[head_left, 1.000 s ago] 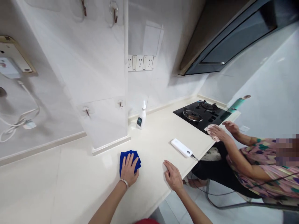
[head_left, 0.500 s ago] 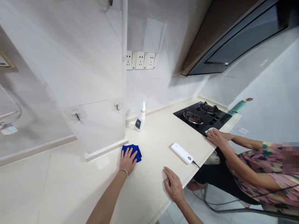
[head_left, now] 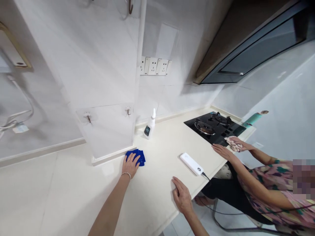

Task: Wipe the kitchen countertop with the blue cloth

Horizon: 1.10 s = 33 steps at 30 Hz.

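Note:
My left hand [head_left: 130, 165] presses down on a folded blue cloth [head_left: 140, 156] on the counter, its fingers bent over the cloth. The cloth lies close to the foot of a wall corner. Behind it stands a white spray bottle [head_left: 150, 126], upright and apart from my hand. My right hand [head_left: 182, 196] rests at the counter's front edge, fingers stretched out and holding nothing. Beyond it lies a white power bank [head_left: 192, 164] with a black cable plugged into its near end.
At the right a seated person [head_left: 268, 183] rests one hand at the counter edge and has the other on a patterned cloth [head_left: 233, 143] by the black gas hob [head_left: 209, 126]. A range hood [head_left: 246, 49] hangs above. Wall sockets [head_left: 157, 66] sit behind the bottle.
My left hand has slid the blue cloth a little left, toward the wall corner. My right hand stays put. The other person's hands have moved apart, one shifting right with the patterned cloth.

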Tool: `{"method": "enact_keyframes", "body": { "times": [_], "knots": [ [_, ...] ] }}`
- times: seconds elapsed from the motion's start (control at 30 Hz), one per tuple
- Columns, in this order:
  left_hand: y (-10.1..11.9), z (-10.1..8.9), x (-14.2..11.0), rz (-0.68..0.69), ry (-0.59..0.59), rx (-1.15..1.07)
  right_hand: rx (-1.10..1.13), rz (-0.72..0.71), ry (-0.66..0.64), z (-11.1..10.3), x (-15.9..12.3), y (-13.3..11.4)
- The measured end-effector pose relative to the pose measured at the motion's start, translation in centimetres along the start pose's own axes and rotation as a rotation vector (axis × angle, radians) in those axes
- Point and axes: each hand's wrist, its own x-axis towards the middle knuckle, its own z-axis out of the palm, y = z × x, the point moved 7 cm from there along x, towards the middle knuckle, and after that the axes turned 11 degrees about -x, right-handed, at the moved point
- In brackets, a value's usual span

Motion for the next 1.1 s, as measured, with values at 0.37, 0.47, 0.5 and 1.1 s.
{"method": "enact_keyframes", "body": {
  "times": [0.37,0.47,0.5,1.1],
  "knots": [
    [-8.4,-8.2,-9.7,-0.247,0.132,0.114,0.009,-0.018,-0.001,0.3,-0.4,0.2],
    [-10.9,-10.4,-12.4,-0.339,0.175,0.170,0.016,-0.019,0.011,0.3,-0.3,0.3],
    [-11.6,-11.2,-13.2,-0.369,0.185,0.183,0.018,-0.022,0.013,0.3,-0.3,0.3],
    [-16.2,-19.5,-15.9,-0.976,0.583,0.150,0.027,0.009,0.074,0.1,-0.4,0.1]
  ]
}}
